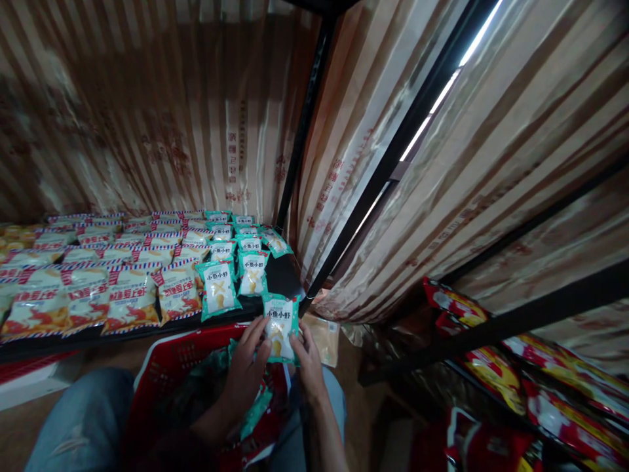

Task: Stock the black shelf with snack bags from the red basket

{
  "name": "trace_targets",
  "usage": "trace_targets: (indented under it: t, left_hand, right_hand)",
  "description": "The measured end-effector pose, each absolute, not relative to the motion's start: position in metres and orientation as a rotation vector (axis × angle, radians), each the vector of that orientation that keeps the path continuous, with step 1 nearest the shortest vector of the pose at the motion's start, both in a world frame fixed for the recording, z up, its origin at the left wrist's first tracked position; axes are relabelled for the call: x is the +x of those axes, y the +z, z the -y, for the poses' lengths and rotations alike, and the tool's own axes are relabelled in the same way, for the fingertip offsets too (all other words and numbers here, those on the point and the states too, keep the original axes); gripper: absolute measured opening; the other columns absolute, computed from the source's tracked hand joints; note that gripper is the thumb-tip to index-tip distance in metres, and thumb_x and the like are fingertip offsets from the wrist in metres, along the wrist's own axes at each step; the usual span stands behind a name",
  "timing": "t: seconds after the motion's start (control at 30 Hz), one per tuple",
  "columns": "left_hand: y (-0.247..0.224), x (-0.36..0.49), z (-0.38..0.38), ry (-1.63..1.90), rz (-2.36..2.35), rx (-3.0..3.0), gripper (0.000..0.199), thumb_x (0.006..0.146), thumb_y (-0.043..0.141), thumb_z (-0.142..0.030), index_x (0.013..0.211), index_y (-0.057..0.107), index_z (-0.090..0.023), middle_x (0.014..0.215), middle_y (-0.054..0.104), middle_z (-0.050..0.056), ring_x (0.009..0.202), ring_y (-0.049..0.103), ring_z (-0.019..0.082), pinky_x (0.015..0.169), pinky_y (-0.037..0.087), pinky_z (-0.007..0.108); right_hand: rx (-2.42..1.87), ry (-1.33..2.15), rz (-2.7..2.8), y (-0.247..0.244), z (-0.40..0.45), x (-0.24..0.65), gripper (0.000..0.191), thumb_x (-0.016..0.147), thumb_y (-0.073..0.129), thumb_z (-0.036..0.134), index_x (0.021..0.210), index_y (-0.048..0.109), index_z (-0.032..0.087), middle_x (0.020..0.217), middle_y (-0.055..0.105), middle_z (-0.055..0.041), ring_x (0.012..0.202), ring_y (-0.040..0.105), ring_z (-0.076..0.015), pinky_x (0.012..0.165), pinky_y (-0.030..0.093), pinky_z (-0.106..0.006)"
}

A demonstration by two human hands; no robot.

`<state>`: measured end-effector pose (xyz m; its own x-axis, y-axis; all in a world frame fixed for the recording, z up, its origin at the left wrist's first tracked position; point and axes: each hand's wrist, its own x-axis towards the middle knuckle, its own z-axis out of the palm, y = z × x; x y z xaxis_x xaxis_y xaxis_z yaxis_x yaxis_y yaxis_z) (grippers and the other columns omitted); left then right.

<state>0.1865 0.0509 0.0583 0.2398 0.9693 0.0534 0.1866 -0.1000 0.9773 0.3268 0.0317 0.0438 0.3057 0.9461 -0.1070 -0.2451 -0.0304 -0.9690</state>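
Observation:
A teal and white snack bag (280, 324) is held upright between my two hands at the right front corner of the shelf. My left hand (251, 357) grips its left side, and my right hand (307, 351) has its lower right edge. Just behind and to the left, rows of similar teal bags (219, 288) lie on the black shelf (284, 276). Below my hands, a red basket (170, 351) holds more teal bags (255, 412), partly hidden by my left forearm.
Rows of red, white and blue striped bags (132, 295) fill the shelf's left part. Black frame posts (361, 213) and beige curtains (246, 111) stand behind. At the right, another shelf holds red and yellow packages (496, 373). A white box (39, 380) sits low at the left.

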Motion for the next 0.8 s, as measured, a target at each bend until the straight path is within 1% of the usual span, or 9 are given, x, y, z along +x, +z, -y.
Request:
trace_targets:
  t: [0.17,0.27,0.33,0.47,0.57,0.67,0.8]
  left_hand:
    - [0.059,0.196,-0.058,1.027,-1.14,1.576,0.049,0.089,0.036,-0.043,0.128,0.052,-0.018,0.139,0.045,0.011,0.13,0.04,0.022,0.109,0.031,0.042]
    - [0.055,0.2,-0.061,1.026,-1.159,1.592,0.047,0.089,0.038,-0.041,0.127,0.052,-0.018,0.14,0.044,0.011,0.129,0.041,0.023,0.107,0.034,0.043]
    - [0.053,0.201,-0.063,1.026,-1.167,1.604,0.046,0.089,0.038,-0.039,0.127,0.052,-0.018,0.14,0.045,0.011,0.128,0.042,0.023,0.107,0.034,0.044]
    - [0.056,0.205,-0.07,1.04,-1.185,1.611,0.044,0.088,0.039,-0.035,0.126,0.054,-0.017,0.138,0.047,0.012,0.127,0.043,0.023,0.107,0.034,0.044]
    - [0.064,0.211,-0.08,1.049,-1.211,1.612,0.043,0.088,0.038,-0.029,0.125,0.054,-0.016,0.137,0.048,0.012,0.127,0.043,0.022,0.108,0.033,0.043]
    - [0.068,0.217,-0.091,1.088,-1.2,1.66,0.043,0.088,0.037,-0.029,0.125,0.053,-0.015,0.136,0.048,0.012,0.128,0.042,0.021,0.109,0.033,0.043]
    - [0.067,0.226,-0.108,1.153,-1.193,1.73,0.041,0.088,0.038,-0.03,0.124,0.053,-0.016,0.135,0.05,0.013,0.128,0.043,0.022,0.108,0.034,0.045]
  right_hand:
    - [-1.319,1.009,0.904,0.047,-0.039,0.332,0.046,0.075,0.064,0.047,0.11,0.057,0.019,0.106,0.067,-0.0063,0.097,0.062,-0.0237,0.085,0.049,-0.035]
    - [-1.375,1.001,0.936,0.046,-0.042,0.334,0.046,0.074,0.065,0.046,0.109,0.058,0.016,0.104,0.068,-0.0076,0.094,0.063,-0.0237,0.085,0.05,-0.035]
    - [-1.391,0.996,0.939,0.046,-0.043,0.335,0.046,0.075,0.064,0.046,0.11,0.058,0.015,0.103,0.068,-0.0081,0.093,0.063,-0.0237,0.084,0.051,-0.036]
    - [-1.391,0.942,0.904,0.047,-0.051,0.336,0.052,0.075,0.065,0.044,0.117,0.054,0.017,0.111,0.066,-0.009,0.101,0.062,-0.0244,0.088,0.05,-0.037]
    - [-1.356,0.903,0.847,0.05,-0.061,0.335,0.053,0.073,0.067,0.044,0.117,0.052,0.017,0.11,0.067,-0.0094,0.1,0.063,-0.0241,0.086,0.051,-0.037]
    - [-1.309,0.854,0.835,0.053,-0.075,0.335,0.052,0.073,0.067,0.043,0.116,0.053,0.016,0.106,0.068,-0.0092,0.097,0.064,-0.023,0.085,0.052,-0.036]
    - [-1.302,0.782,0.871,0.055,-0.095,0.339,0.049,0.075,0.065,0.043,0.115,0.057,0.015,0.108,0.068,-0.0088,0.096,0.063,-0.0219,0.087,0.05,-0.036]
